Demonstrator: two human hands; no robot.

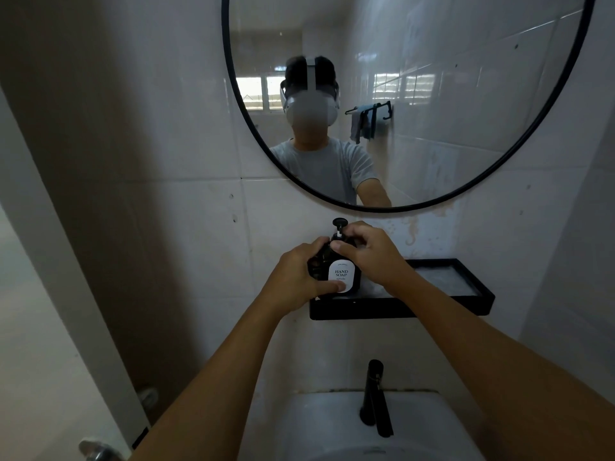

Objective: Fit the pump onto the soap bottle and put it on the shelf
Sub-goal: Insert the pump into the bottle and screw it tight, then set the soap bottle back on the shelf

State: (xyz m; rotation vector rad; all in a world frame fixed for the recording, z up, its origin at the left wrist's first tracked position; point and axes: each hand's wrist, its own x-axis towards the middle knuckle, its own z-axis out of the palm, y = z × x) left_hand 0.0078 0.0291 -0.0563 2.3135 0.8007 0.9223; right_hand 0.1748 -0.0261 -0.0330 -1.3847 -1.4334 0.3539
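A dark soap bottle [346, 277] with a white "HAND SOAP" label stands at the left end of the black wall shelf [432, 306]. Its black pump [339, 224] sticks up from the neck. My left hand [299, 277] wraps the bottle's left side, thumb across the lower label. My right hand [372, 254] grips the pump collar at the neck, with the fingers curled around it. The bottle's base is partly hidden behind the shelf's front lip.
A round black-framed mirror [549, 128] hangs on the tiled wall above the shelf. Below are a white sink [316, 420] and a black faucet [376, 394]. A door handle [95, 450] shows at the lower left. The shelf's right part holds nothing.
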